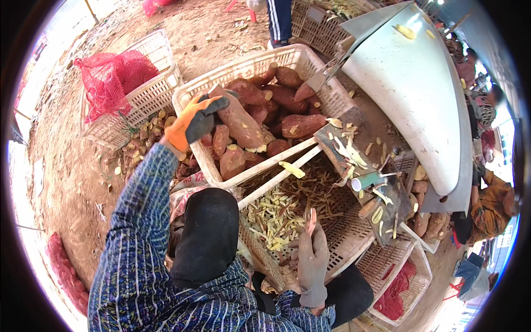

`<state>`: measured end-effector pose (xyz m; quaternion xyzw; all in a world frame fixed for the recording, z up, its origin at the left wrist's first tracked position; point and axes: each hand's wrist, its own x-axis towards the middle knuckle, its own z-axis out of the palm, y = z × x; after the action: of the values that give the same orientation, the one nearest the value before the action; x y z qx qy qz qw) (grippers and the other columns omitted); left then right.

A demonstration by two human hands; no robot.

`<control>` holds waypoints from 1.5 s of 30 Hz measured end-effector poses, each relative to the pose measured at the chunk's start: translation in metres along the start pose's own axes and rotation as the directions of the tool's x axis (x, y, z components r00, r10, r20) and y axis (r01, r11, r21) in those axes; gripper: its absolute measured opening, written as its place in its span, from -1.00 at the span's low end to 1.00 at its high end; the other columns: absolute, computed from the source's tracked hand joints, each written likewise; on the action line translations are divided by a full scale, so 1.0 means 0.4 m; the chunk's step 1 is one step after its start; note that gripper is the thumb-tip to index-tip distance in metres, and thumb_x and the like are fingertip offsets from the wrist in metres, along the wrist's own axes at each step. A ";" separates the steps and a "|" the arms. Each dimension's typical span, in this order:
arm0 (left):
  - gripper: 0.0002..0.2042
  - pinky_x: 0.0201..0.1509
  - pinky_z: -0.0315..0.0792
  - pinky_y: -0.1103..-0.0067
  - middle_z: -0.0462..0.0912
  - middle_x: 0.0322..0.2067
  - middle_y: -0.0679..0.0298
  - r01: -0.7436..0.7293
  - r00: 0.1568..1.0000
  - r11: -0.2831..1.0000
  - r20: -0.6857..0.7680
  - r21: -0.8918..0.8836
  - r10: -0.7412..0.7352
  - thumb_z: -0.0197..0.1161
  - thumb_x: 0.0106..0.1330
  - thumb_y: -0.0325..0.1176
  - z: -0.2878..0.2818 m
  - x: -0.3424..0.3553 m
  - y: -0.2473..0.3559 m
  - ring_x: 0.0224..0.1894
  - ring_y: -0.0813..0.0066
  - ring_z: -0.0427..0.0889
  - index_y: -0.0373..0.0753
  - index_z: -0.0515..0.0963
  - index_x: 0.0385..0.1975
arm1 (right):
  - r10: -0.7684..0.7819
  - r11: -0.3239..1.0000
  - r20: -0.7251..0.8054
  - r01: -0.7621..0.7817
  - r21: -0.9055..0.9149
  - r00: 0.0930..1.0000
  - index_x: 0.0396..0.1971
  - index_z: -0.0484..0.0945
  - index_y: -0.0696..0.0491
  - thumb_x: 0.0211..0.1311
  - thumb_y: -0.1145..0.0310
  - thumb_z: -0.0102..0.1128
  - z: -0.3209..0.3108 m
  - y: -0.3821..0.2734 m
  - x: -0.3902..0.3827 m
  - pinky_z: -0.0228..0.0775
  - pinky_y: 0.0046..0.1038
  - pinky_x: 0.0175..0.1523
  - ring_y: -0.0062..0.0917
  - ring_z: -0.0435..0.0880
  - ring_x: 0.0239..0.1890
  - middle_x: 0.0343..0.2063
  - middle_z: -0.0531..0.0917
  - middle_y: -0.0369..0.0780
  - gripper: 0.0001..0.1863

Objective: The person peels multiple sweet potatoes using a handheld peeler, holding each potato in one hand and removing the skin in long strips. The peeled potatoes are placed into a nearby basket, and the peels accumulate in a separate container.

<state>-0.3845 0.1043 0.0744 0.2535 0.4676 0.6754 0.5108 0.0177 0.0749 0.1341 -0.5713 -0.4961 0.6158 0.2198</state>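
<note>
- Nearest the camera is a patterned sleeve (141, 205), on the near side of the big crate (238, 66); the lower edge cuts off the rest of the shirt.
- Two dark knees show nearer than the crate: the left knee (207, 238) whole, the right knee (351, 296) partly behind the forearm.
- The left hand (196, 123), in an orange and dark glove, grips one large sweet potato (241, 123) above the crate's left part; its fingers hide one end.
- The right hand (311, 260), in one grey glove, closes on one small tool (311, 219), nearer than the crate; the fingers hide most of it, so its kind is unclear.
- More sweet potatoes (287, 97) overlap inside the crate, too buried to count.
- Peelings (276, 216), uncountable, lie just nearer than the crate.
- One board (330, 145) crosses its right corner, bearing one green cylinder (366, 181), hard to identify.
- One red net bag (113, 83) sits left of it.
- Beyond it, one striped trouser leg (279, 21) is cut off above.
</note>
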 end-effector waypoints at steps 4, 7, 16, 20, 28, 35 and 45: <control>-0.61 0.15 0.52 0.38 0.62 -0.02 0.20 -0.006 0.987 0.896 0.140 -0.444 0.076 0.17 0.45 -0.09 0.274 -0.024 -0.013 0.00 0.34 0.62 -0.21 0.51 0.11 | -0.455 0.878 -0.067 0.434 -0.204 0.888 0.18 0.44 0.28 0.38 0.41 0.10 0.025 -0.114 0.035 0.47 -0.41 0.02 -0.44 0.62 -0.08 -0.02 0.61 -0.04 -0.57; -0.54 0.15 0.52 0.37 0.62 -0.01 0.19 0.082 0.980 0.798 0.196 -0.597 0.046 0.13 0.47 0.00 0.369 -0.055 -0.059 0.00 0.32 0.62 -0.18 0.46 0.18 | -0.781 0.547 0.014 0.694 -0.468 0.625 0.09 0.48 0.29 0.27 0.42 0.18 0.037 -0.257 0.101 0.48 -0.19 0.06 -0.04 0.60 -0.04 -0.01 0.60 0.09 -0.58; -0.60 0.28 0.38 0.49 0.55 0.12 0.22 -0.216 0.970 0.941 0.052 -0.259 0.237 -0.09 0.58 -0.16 0.421 -0.062 -0.224 0.15 0.45 0.51 -0.23 0.40 0.25 | -0.859 0.373 0.089 0.735 -0.566 0.504 0.16 0.45 0.21 0.28 0.44 0.20 0.025 -0.072 0.005 0.56 -0.25 -0.15 -0.15 0.66 -0.24 -0.18 0.64 0.01 -0.55; -0.60 0.20 0.46 0.44 0.56 0.10 0.27 -0.117 0.933 0.786 0.203 -0.607 0.296 -0.07 0.57 -0.11 0.386 -0.044 -0.244 0.10 0.41 0.55 -0.13 0.38 0.28 | -0.624 0.552 0.225 0.626 -0.550 0.748 0.02 0.56 0.22 0.34 0.36 0.17 0.044 0.041 -0.153 0.55 -0.27 -0.15 -0.19 0.69 -0.23 -0.28 0.65 0.05 -0.67; -0.58 0.29 0.38 0.42 0.56 0.10 -0.01 -0.707 0.699 0.548 0.324 0.446 0.638 0.18 0.36 -0.30 0.455 -0.120 -0.245 0.18 0.17 0.54 -0.32 0.45 0.18 | -0.780 0.504 -0.024 0.605 -0.616 0.625 0.09 0.50 0.24 0.33 0.34 0.18 -0.003 -0.158 0.118 0.55 -0.22 -0.03 -0.12 0.66 -0.09 -0.11 0.64 0.05 -0.60; -0.51 -0.13 0.60 0.39 0.68 -0.27 0.16 -0.255 0.964 0.957 -0.117 -0.141 0.240 0.10 0.44 0.11 0.424 -0.031 -0.318 -0.27 0.24 0.69 -0.24 0.49 0.05 | -0.589 0.623 0.146 0.561 -0.545 0.795 0.11 0.55 0.19 0.36 0.42 0.18 0.028 0.020 -0.105 0.37 -0.50 -0.41 -0.60 0.53 -0.46 -0.45 0.58 -0.20 -0.64; -0.62 -0.27 0.55 0.47 0.59 -0.37 0.28 -0.051 0.996 0.977 -0.076 -0.207 0.036 0.08 0.47 0.04 0.419 -0.053 -0.339 -0.37 0.44 0.62 -0.18 0.51 -0.08 | -0.857 0.379 -0.011 0.616 -0.691 0.515 0.13 0.53 0.23 0.33 0.48 0.14 0.051 0.033 -0.041 0.53 -0.43 -0.21 -0.35 0.64 -0.31 -0.28 0.63 -0.04 -0.62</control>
<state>-0.1782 0.1526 0.0295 0.1841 0.4065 0.7406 0.5023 0.0070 0.0484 0.1276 -0.4222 -0.8180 0.1314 0.3677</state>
